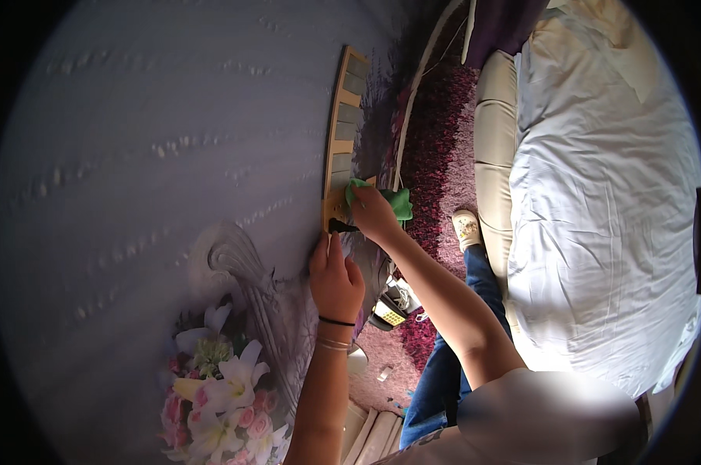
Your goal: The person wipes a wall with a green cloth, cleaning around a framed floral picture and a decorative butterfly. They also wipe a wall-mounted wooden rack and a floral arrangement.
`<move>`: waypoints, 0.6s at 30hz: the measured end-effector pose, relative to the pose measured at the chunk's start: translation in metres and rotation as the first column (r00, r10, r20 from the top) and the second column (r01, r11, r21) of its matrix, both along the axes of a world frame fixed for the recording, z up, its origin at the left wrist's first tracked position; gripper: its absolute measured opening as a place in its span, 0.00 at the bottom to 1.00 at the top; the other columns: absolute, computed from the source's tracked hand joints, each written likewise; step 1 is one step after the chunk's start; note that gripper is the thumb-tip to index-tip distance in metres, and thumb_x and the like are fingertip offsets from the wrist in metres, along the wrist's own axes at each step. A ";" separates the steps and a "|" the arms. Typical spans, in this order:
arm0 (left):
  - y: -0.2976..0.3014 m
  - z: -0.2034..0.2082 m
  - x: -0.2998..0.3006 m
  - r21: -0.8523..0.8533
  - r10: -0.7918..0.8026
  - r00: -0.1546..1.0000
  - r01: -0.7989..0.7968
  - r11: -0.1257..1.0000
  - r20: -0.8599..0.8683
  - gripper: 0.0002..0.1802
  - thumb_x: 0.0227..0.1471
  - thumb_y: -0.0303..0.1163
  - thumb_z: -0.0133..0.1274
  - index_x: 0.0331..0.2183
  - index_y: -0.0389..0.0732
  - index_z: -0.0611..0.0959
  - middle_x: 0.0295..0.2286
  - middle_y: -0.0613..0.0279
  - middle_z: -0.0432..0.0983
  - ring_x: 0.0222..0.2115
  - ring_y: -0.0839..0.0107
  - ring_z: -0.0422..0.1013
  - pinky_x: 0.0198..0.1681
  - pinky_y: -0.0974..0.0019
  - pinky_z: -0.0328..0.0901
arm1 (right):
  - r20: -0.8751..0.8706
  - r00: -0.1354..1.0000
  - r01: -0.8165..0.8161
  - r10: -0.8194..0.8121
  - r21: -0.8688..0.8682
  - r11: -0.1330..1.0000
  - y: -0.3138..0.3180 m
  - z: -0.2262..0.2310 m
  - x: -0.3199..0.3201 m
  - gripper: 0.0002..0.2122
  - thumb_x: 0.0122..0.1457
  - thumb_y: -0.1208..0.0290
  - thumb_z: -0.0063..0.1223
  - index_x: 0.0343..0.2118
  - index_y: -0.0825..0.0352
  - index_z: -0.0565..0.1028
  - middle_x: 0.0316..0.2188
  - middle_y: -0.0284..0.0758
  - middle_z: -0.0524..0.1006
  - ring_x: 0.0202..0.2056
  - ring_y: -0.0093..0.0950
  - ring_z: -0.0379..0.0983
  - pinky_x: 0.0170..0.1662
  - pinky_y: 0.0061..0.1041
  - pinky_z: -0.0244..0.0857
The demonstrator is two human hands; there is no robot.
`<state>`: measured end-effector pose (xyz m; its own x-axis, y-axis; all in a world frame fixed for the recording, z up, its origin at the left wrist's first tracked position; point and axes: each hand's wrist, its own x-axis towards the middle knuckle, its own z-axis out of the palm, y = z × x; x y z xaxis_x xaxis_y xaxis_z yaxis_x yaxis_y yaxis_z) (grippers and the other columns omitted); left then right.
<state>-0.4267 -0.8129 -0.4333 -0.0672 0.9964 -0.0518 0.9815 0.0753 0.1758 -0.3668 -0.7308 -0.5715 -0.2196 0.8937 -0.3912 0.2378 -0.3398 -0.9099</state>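
Observation:
A long, narrow wooden rack (331, 167) with grey rectangular panels is upright against the wall. My right hand (375, 213) pinches a green cloth (398, 203) and presses part of it to the rack's lower section. The rest of the cloth hangs out to the right of my fingers. Just below, my left hand (337, 283) has its fingers stretched up to the rack's bottom end, thumb apart. A small black piece (341, 225) sticks out by those fingertips; its kind is not clear.
Flowers and a scroll pattern (234, 380) decorate the grey wall. To the right stands a bed with a pale padded side (495, 155) and white bedding (598, 209). A red and pink rug (435, 147) lies between. A yellow and black object (389, 311) and cables are below my hands.

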 end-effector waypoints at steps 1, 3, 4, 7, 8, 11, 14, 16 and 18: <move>0.001 0.000 0.000 -0.001 0.000 1.000 0.000 1.000 -0.001 0.26 0.47 0.24 0.48 0.51 0.33 0.71 0.49 0.41 0.67 0.46 0.45 0.66 0.49 0.52 0.63 | -0.089 0.995 0.049 -0.050 -0.011 0.999 -0.002 -0.002 0.000 0.19 0.58 0.72 0.40 0.53 0.66 0.70 0.49 0.47 0.71 0.50 0.42 0.68 0.53 0.34 0.61; 0.002 0.002 0.003 -0.005 0.002 1.000 -0.002 1.000 -0.001 0.26 0.47 0.25 0.48 0.51 0.33 0.71 0.48 0.41 0.67 0.46 0.45 0.66 0.49 0.52 0.63 | -0.259 0.955 0.140 -0.147 -0.046 0.989 -0.008 -0.010 0.000 0.21 0.59 0.75 0.41 0.56 0.67 0.67 0.50 0.43 0.70 0.53 0.35 0.66 0.55 0.26 0.58; 0.003 0.002 0.003 -0.023 0.016 1.000 -0.016 1.000 -0.004 0.26 0.48 0.25 0.48 0.51 0.33 0.71 0.49 0.42 0.67 0.47 0.46 0.66 0.50 0.52 0.63 | -0.319 0.932 0.145 -0.174 -0.113 0.983 -0.009 -0.014 -0.001 0.21 0.59 0.76 0.41 0.57 0.67 0.66 0.51 0.41 0.70 0.53 0.32 0.65 0.54 0.24 0.57; 0.004 0.002 0.003 -0.052 0.047 0.999 -0.047 0.998 -0.015 0.26 0.49 0.26 0.48 0.52 0.34 0.71 0.49 0.43 0.67 0.48 0.47 0.65 0.50 0.52 0.62 | -0.421 0.877 0.151 -0.234 -0.221 0.964 0.000 -0.007 0.003 0.23 0.59 0.77 0.40 0.59 0.65 0.65 0.51 0.39 0.69 0.53 0.30 0.64 0.55 0.22 0.56; 0.004 0.002 0.003 -0.047 0.044 0.999 -0.045 0.998 -0.021 0.26 0.49 0.26 0.49 0.52 0.34 0.71 0.49 0.43 0.67 0.47 0.47 0.65 0.50 0.52 0.62 | -0.414 0.879 0.167 -0.238 -0.200 0.965 0.005 -0.008 0.003 0.23 0.58 0.77 0.40 0.58 0.65 0.66 0.51 0.43 0.69 0.54 0.34 0.65 0.55 0.23 0.56; 0.009 0.007 0.008 -0.081 0.027 0.997 -0.033 0.996 -0.072 0.27 0.50 0.28 0.50 0.53 0.35 0.70 0.48 0.43 0.67 0.46 0.47 0.66 0.48 0.51 0.62 | -0.392 0.889 0.183 -0.235 -0.166 0.969 0.022 -0.011 0.008 0.23 0.56 0.78 0.40 0.57 0.65 0.67 0.51 0.45 0.70 0.54 0.37 0.65 0.55 0.23 0.56; 0.012 0.006 0.012 -0.106 0.009 0.987 -0.026 0.994 -0.160 0.29 0.49 0.30 0.51 0.54 0.36 0.69 0.46 0.44 0.66 0.43 0.47 0.65 0.46 0.51 0.63 | -0.419 0.871 0.183 -0.259 -0.213 0.960 0.032 -0.010 0.011 0.23 0.56 0.78 0.40 0.57 0.65 0.67 0.51 0.44 0.70 0.54 0.36 0.65 0.56 0.23 0.55; 0.015 0.005 0.017 -0.127 0.014 0.977 -0.041 0.991 -0.213 0.31 0.48 0.31 0.52 0.55 0.36 0.68 0.44 0.45 0.66 0.41 0.47 0.65 0.44 0.52 0.64 | -0.439 0.856 0.215 -0.272 -0.177 0.961 0.038 -0.009 0.011 0.23 0.56 0.79 0.40 0.57 0.65 0.67 0.52 0.44 0.69 0.54 0.36 0.65 0.56 0.24 0.55; 0.021 0.004 0.019 -0.155 0.029 0.965 -0.071 0.985 -0.260 0.32 0.48 0.31 0.53 0.55 0.36 0.66 0.42 0.46 0.65 0.39 0.48 0.65 0.42 0.52 0.64 | -0.433 0.855 0.240 -0.287 -0.160 0.957 0.044 -0.003 0.010 0.23 0.55 0.79 0.39 0.56 0.65 0.68 0.51 0.44 0.70 0.54 0.37 0.65 0.56 0.25 0.56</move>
<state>-0.4079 -0.7918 -0.4291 -0.1487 0.9711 -0.1865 0.9863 0.1320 -0.0992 -0.3565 -0.6864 -0.5742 -0.1530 0.9059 -0.3950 -0.2972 -0.4234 -0.8558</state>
